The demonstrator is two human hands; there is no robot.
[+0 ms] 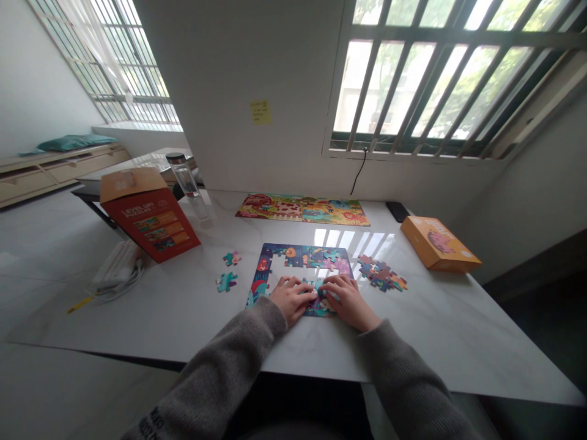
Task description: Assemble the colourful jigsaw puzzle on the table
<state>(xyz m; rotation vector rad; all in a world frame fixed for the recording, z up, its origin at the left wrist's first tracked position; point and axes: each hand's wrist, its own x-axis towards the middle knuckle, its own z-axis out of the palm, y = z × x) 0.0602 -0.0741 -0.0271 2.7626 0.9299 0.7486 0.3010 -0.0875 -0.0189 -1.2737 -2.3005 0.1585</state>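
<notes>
A partly assembled jigsaw puzzle (300,251) with a dark blue border lies on the table in front of me, with white tabletop showing through its middle. My left hand (293,297) is closed, its fingertips on a puzzle piece at the lower part of the jigsaw. From the other side my right hand (349,300) meets it there, curled fingertips also on a piece. Fingers partly hide the pieces beneath them. Right of the jigsaw is a pile of loose puzzle pieces (381,274). Left of it lie a teal piece (226,282) and a small colourful cluster (232,258).
Behind the jigsaw stretches a long finished puzzle (302,209). A red puzzle box (158,223) and a glass bottle (184,176) stand at left, near a white power strip (114,264) with cable. At right are an orange box (438,242) and a black phone (397,211).
</notes>
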